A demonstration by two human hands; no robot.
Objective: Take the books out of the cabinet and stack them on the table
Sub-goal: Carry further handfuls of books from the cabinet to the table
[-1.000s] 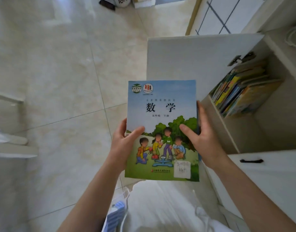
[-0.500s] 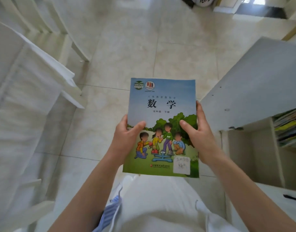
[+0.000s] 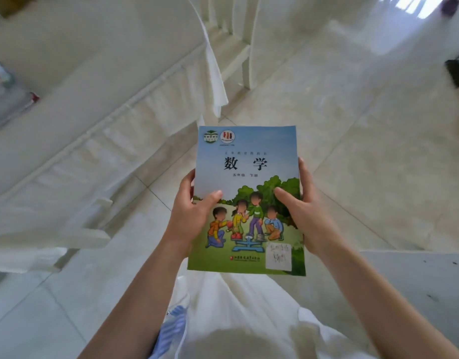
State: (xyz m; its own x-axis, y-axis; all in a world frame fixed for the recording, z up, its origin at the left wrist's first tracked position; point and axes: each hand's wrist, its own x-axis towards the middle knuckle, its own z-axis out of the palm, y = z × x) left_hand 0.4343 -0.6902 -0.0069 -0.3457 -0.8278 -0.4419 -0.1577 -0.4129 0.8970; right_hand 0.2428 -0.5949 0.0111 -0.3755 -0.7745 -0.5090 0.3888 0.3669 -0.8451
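I hold a thin textbook (image 3: 249, 182) flat in front of me, cover up. Its cover is blue sky over green grass, with cartoon children and a white label at the lower right. My left hand (image 3: 191, 216) grips its left edge, thumb on the cover. My right hand (image 3: 302, 216) grips the right edge the same way. The table (image 3: 75, 81), draped in a white cloth, fills the upper left. The cabinet's shelves and the other books are out of view; only its open white door (image 3: 420, 286) shows at the lower right.
A white chair (image 3: 238, 47) stands at the table's far end. Another white chair (image 3: 75, 237) sits against the table at the left. Blurred items (image 3: 5, 92) lie on the table at the far left. Pale tiled floor (image 3: 365, 151) spreads to the right.
My view has swung left, away from the cabinet and toward the table. The shelf of books has left the frame. Both hands keep the same grip on the textbook.
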